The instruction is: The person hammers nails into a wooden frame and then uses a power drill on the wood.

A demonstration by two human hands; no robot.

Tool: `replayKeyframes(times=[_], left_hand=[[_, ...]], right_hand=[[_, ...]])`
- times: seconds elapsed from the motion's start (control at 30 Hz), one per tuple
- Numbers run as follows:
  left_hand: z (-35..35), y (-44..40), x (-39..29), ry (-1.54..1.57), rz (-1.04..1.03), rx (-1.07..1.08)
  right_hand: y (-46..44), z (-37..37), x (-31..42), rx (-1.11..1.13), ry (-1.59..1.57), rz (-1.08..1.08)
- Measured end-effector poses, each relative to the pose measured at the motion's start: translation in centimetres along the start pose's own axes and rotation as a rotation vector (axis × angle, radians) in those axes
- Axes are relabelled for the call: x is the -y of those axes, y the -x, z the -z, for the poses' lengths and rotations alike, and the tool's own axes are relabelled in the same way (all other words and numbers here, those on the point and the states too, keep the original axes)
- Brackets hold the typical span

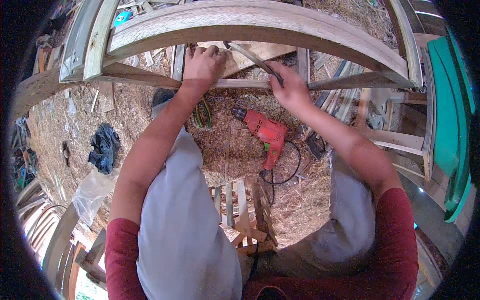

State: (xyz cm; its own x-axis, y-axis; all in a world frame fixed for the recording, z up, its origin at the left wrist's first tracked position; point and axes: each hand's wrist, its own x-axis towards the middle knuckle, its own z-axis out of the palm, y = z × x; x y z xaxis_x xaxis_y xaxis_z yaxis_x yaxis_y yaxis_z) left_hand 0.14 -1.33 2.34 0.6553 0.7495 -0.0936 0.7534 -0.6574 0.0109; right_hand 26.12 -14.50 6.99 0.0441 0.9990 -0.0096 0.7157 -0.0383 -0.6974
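Note:
In my right hand point(290, 86) is a hammer point(252, 57), gripped by its handle. Its head points left, close to the fingers of my left hand point(204, 64). Those fingers are bent together over the inner side of a wooden frame point(240, 84); whatever they pinch, if anything, is too small to make out. The frame's curved top board point(250, 32) arches beyond both hands, and a flat plank lies behind them. Below the hands, between my legs, a red power drill point(265, 132) rests on the ground with its chuck pointing up and left.
Wood shavings cover the ground. A black plastic bag point(104, 147) and a clear plastic bag point(94, 195) lie at left. Green plastic chairs point(447, 115) stand at right. A blue tape measure point(122, 18) sits at upper left. Wooden slats point(241, 205) stand below the drill.

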Motion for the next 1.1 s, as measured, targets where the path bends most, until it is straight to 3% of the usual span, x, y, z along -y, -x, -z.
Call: replayKeyframes(times=[0.1,0.27,1.1], left_hand=[[-0.5,-0.1,-0.1,0.033,-0.022,-0.152],[0.0,0.0,-0.4,0.039,-0.023,-0.14],[0.1,0.1,-0.5,0.036,-0.035,-0.182]], right_hand=[[0.1,0.2,0.1,0.014,-0.006,0.001],[-0.1,0.7,0.7,0.062,-0.037,-0.064],[0.0,0.3,0.1,-0.006,0.017,0.054]])
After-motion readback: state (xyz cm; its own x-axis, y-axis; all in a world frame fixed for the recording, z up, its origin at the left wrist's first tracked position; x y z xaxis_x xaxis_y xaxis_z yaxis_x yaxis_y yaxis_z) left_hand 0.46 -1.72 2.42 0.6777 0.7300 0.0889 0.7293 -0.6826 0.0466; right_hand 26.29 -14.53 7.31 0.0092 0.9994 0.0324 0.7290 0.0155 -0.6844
